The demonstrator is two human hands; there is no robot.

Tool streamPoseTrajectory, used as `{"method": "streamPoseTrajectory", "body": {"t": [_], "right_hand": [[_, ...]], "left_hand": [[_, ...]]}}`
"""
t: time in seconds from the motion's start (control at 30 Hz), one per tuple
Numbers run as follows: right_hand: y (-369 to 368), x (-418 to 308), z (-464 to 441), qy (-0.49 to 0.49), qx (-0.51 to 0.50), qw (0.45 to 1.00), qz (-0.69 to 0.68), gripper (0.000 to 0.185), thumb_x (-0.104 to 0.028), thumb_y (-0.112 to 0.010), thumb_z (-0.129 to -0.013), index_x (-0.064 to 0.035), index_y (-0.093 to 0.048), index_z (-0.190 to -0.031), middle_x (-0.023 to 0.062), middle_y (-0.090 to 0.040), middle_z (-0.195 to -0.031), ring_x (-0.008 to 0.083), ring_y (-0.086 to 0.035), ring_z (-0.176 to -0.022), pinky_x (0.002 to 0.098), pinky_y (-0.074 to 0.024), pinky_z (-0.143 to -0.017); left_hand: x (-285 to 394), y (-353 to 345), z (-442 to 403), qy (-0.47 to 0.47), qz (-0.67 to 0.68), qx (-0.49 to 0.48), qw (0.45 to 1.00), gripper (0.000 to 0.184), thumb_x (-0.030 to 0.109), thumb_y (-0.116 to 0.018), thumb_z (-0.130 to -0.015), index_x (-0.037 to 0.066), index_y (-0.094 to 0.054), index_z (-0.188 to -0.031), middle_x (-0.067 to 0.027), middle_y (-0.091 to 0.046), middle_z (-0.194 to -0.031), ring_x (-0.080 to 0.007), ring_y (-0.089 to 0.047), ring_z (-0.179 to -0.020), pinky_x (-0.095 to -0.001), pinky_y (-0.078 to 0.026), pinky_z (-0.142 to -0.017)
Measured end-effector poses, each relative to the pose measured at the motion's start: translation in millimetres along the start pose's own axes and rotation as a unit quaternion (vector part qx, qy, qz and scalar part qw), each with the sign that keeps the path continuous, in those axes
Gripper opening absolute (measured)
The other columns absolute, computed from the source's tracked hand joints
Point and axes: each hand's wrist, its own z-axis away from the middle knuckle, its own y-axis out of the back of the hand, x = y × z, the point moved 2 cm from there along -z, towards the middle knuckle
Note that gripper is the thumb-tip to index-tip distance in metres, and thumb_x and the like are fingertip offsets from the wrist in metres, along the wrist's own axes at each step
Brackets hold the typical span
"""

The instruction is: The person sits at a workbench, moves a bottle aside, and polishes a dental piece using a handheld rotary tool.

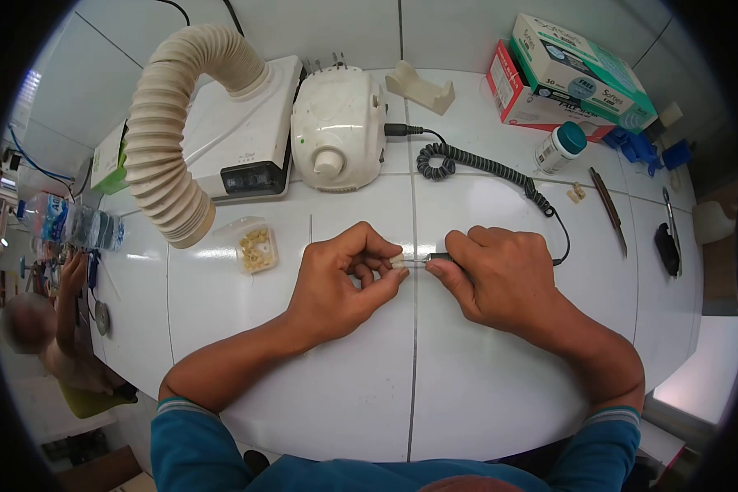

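Between its thumb and fingertips, my left hand (340,283) pinches a small cream-coloured piece (398,261) that resembles a dental crown; the fingers partly cover it. My right hand (504,271) is wrapped around a rotary handpiece (440,257), mostly hidden in the grip. Its thin metal bit (415,262) points left and meets the piece, or nearly so; I cannot tell which. A black coiled cord (492,168) runs from the handpiece to a white control unit (338,123). Left of my left hand, a clear plastic box (246,225) holds several similar cream pieces (257,252).
A ribbed hose (152,123) arches from a white machine (250,135). Back right are stacked cartons (582,74), a green-capped bottle (560,148), a brown-handled tool (607,209) and another small cream piece (576,193). Another person (78,353) sits at far left near plastic bottles (70,221).
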Motion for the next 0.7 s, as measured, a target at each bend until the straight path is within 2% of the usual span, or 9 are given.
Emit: {"method": "streamPoseTrajectory", "body": {"t": [0.7], "right_hand": [[-0.7,0.0,-0.5,-0.005,-0.010,1.000,0.003,0.043,-0.049,-0.068,-0.107,-0.0103,-0.069,-0.088,0.0057,-0.064,-0.066,0.0270,-0.067,-0.057,0.0436,-0.0477,-0.050]], "left_hand": [[0.1,-0.1,0.0,-0.001,0.001,-0.005,1.000,0.019,0.006,-0.084,-0.095,-0.004,-0.072,-0.106,-0.0071,-0.076,-0.091,-0.0047,-0.065,-0.075,-0.0220,-0.050,-0.062]]}}
